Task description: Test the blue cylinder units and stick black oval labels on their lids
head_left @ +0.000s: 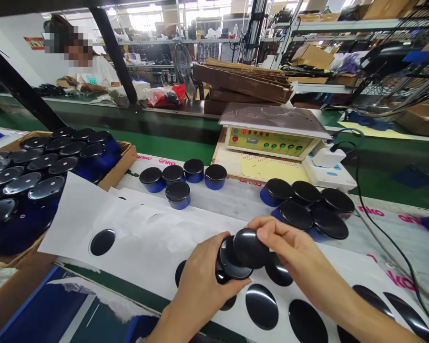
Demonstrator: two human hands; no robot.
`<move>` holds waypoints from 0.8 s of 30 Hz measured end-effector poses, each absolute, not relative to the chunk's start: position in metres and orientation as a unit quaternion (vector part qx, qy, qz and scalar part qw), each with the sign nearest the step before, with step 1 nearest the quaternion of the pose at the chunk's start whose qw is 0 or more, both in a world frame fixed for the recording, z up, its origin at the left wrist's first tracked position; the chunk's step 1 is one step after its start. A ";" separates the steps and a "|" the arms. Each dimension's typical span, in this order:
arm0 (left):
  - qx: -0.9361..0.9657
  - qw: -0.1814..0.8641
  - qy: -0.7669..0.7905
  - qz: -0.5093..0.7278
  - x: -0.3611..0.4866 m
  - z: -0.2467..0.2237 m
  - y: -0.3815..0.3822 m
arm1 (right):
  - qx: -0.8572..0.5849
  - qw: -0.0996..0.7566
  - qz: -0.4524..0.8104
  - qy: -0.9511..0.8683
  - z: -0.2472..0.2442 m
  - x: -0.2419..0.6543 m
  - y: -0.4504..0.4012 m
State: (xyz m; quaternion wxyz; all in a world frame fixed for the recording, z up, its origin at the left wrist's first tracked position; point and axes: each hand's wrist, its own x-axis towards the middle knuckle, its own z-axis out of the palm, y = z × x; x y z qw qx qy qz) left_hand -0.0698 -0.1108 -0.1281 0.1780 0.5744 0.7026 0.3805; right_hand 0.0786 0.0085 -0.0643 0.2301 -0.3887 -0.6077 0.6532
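Observation:
My left hand is wrapped round a round black cap, tilted up toward me. My right hand pinches a glossy black disc at its edge. The disc overlaps the upper right of the cap; whether they touch fully I cannot tell. Beneath both hands lies a white sheet bearing several black round discs, such as one disc below my hands and a lone disc at the left.
Blue-sided black caps stand in groups, centre and right. A cardboard box of similar pieces is at left. Behind are a control box, a cable and brown cartons. A person sits across the bench.

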 end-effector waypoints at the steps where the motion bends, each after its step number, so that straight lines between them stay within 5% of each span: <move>1: 0.574 0.177 0.702 0.382 -0.070 -0.128 -0.110 | -0.382 0.213 0.658 -0.613 -0.068 0.076 0.002; 24: 0.578 0.187 0.699 0.379 -0.068 -0.120 -0.110 | -0.349 0.233 0.647 -0.637 -0.090 0.068 -0.008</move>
